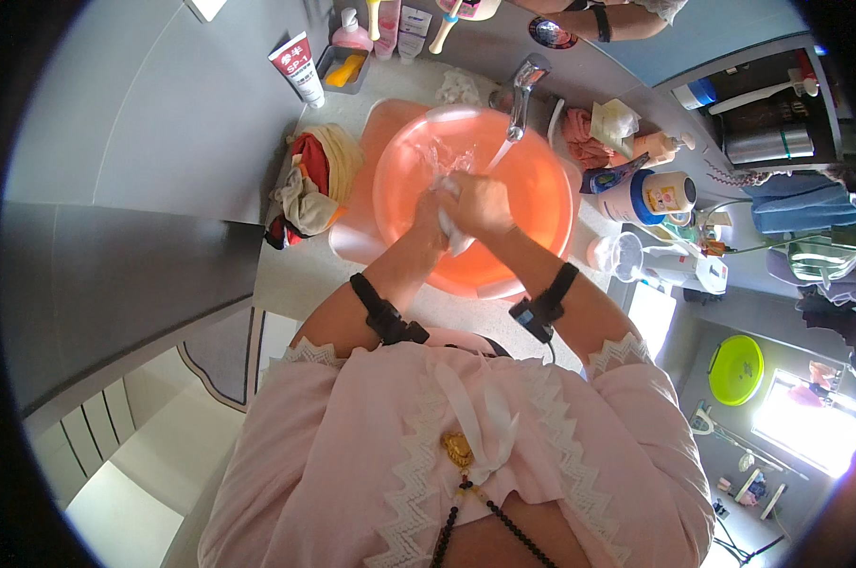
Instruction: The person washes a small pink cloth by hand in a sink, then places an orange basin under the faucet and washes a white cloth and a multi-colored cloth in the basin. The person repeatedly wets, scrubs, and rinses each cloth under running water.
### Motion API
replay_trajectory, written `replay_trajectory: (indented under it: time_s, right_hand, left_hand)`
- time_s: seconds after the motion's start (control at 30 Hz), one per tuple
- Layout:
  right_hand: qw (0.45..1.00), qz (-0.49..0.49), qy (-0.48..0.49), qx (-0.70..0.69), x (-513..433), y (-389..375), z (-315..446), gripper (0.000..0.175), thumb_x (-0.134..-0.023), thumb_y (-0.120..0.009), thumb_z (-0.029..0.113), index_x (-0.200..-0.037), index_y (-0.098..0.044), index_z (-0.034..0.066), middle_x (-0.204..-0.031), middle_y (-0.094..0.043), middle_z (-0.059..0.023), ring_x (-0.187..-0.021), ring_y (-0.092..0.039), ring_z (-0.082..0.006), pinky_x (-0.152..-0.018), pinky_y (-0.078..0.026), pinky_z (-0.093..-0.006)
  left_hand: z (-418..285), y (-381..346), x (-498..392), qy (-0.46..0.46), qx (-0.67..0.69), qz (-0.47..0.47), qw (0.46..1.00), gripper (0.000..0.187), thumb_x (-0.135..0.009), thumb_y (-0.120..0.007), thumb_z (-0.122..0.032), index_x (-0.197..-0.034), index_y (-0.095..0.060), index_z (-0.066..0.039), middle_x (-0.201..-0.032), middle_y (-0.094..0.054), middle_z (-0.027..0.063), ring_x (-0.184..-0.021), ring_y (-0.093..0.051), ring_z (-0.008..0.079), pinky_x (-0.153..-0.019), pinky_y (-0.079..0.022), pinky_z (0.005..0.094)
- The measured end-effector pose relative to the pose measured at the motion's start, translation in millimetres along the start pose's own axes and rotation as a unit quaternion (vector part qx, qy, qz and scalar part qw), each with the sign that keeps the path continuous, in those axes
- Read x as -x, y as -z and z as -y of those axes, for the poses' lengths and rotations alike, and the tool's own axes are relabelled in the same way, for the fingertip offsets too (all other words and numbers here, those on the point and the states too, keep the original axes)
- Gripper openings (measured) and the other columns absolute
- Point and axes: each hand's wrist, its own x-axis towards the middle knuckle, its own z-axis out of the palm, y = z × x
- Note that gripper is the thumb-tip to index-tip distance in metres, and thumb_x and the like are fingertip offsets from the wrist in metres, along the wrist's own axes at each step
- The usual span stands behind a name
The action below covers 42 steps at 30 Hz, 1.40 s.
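My left hand (pixel 430 214) and my right hand (pixel 481 204) meet over an orange plastic basin (pixel 541 206), both gripping a wet white cloth (pixel 447 220) between them. The cloth's lower end hangs out below my fingers. A chrome faucet (pixel 520 106) at the basin's far edge runs a stream of water into it, and water splashes just beyond my hands. The basin sits on a pink sink or tray (pixel 357 227), whose exact form is partly hidden.
Folded cloths (pixel 314 184) lie left of the basin. A white and red tube (pixel 298 71) and a grey soap dish (pixel 342 69) stand behind them. Bottles, a tub (pixel 623 201) and a clear plastic cup (pixel 625 255) crowd the right side. An open cabinet shelf (pixel 768 113) is upper right.
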Motion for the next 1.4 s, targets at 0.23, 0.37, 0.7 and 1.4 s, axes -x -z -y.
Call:
replay_trajectory:
  time_s: [0.23,0.37,0.7,1.4]
  right_hand:
    - [0.997,0.044,-0.054,0.041,-38,-24,-135,0.036,-0.088,-0.047,0.04,-0.1,-0.057,0.0078,-0.104,-0.063,-0.0167,-0.091,-0.062,-0.0317,-0.075,-0.051,-0.044]
    - [0.998,-0.003,-0.055,0.009,-42,-34,-167,0.042,-0.088,-0.055,0.033,-0.119,-0.046,0.006,-0.121,-0.05,-0.0203,-0.106,-0.055,-0.0335,-0.085,-0.047,-0.0442]
    - [0.826,0.195,-0.349,-0.397,-32,-63,-103,0.04,-0.088,-0.059,0.029,-0.12,-0.054,0.0065,-0.112,-0.056,-0.0104,-0.097,-0.055,-0.0205,-0.08,-0.047,-0.0344]
    - [0.984,0.034,0.092,-0.146,35,22,39,0.031,-0.079,-0.063,0.037,-0.078,-0.062,0.0057,-0.077,-0.062,-0.0152,-0.072,-0.061,-0.0363,-0.064,-0.049,-0.0448]
  left_hand:
    - [-19,-43,24,-0.024,-0.216,-0.088,0.972,0.04,-0.088,-0.05,-0.047,-0.095,-0.057,-0.008,-0.079,-0.06,0.0038,-0.062,-0.06,0.0141,-0.056,-0.051,0.0301]
    - [-46,-23,37,-0.069,-0.199,-0.168,0.963,0.067,-0.083,-0.052,-0.06,-0.126,-0.043,-0.01,-0.116,-0.052,0.0119,-0.099,-0.055,0.0225,-0.08,-0.047,0.0424]
    - [-46,-10,42,-0.059,-0.206,-0.199,0.956,0.071,-0.084,-0.057,-0.051,-0.141,-0.026,-0.021,-0.143,-0.028,0.0077,-0.13,-0.03,0.0257,-0.089,-0.035,0.0479]
    - [5,15,-21,-0.045,0.067,0.14,0.987,0.045,-0.092,-0.041,-0.05,-0.104,-0.054,-0.009,-0.099,-0.059,0.0091,-0.081,-0.061,0.0222,-0.075,-0.052,0.0355]
